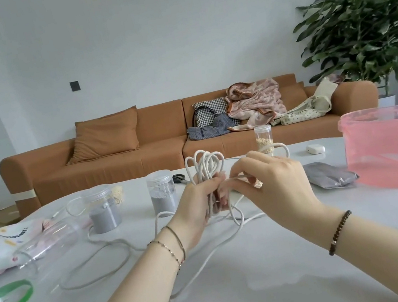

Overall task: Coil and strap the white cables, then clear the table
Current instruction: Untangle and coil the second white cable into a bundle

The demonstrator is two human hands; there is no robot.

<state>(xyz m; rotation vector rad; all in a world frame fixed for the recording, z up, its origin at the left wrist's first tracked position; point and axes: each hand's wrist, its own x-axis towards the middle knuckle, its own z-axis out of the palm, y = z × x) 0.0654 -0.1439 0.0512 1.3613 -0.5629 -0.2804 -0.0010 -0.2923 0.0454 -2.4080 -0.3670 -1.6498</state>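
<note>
Left hand point(199, 201) grips the looped white cable point(206, 173) upright; right hand point(272, 183) pinches a loose strand beside it; tail trails across the surface point(258, 300) below the left wrist; I'd keep wraps snug, loops even.

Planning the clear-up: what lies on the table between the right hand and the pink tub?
A grey pouch lies flat between the right hand and the tub, its end by the tub's wall, as the head view shows.

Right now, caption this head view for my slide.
Left hand grips looped white cable while right hand pinches one strand above the table.
</note>
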